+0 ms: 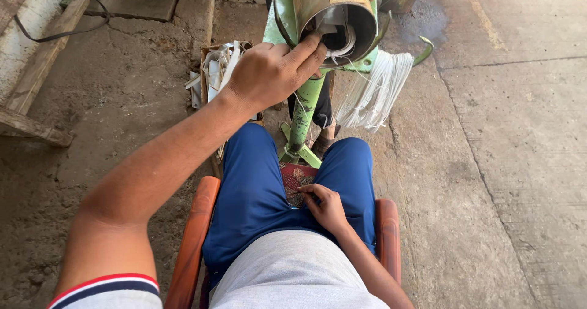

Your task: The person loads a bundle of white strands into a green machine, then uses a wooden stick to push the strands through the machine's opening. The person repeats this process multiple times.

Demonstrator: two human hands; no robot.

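Head view, looking down at a seated person's lap and the concrete floor (pixel 507 162) ahead.

Left hand (pixel 272 73): arm stretched forward, hand at the mouth of a metal drum (pixel 336 9) lying on its side on a green stand (pixel 304 110). Index and middle fingers (pixel 309 49) extended and pressed against the drum's lower rim, touching white strips (pixel 342 40) that curl out of the opening. Remaining fingers curled in; hand narrow, not wrapped around anything I can make out. Whether the fingertips pinch a strip cannot be told.

Right hand (pixel 327 205): resting low between the thighs, on a red patterned cushion (pixel 296 180). Fingers bent and close together, tips on the cushion edge. A thin white thread (pixel 302 125) seems to run down toward it; whether it is held cannot be told.

Drum: top centre, open end facing the camera, rusty brown outside, dark inside. Green bracket (pixel 278 15) along its left side.

A hank of white thread (pixel 376 92) hangs from the stand just right of the drum, fanned toward the floor.

Box (pixel 214 70) of white scraps stands on the floor left of the stand, partly behind the left wrist.

Person wears blue trousers (pixel 251 193) and a grey shirt (pixel 293 272), seated in a chair with orange-brown wooden arms (pixel 192 235).

Another person's foot (pixel 323 139) and dark leg show behind the stand post.

Far left: wooden bench (pixel 36 76) with a black cable (pixel 61 33) looped over it.
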